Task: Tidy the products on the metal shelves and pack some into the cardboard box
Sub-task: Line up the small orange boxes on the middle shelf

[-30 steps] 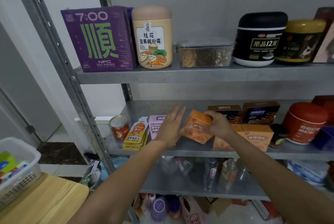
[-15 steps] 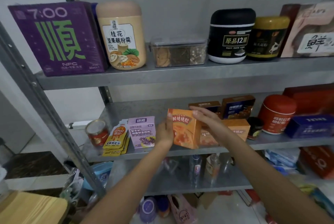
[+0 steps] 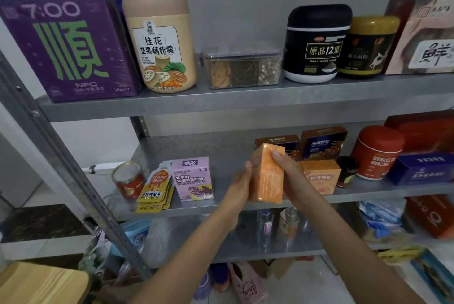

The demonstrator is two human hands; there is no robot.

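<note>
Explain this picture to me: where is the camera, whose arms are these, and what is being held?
There is no machine here. A person wears a wide-angle camera on the head, so you look down along their own arms at metal shelves. The left hand and right hand grip an upright orange box from either side, in front of the middle shelf. On that shelf are a red tin, yellow pouches, a lilac box and a second orange box.

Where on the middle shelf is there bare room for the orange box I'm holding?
The widest bare stretch of the middle shelf lies between the lilac box and the shelved orange box, behind the held orange box. The strip behind the pouches and tin is free. The right end is crowded: brown boxes, dark jar, red jar, blue box.
</note>
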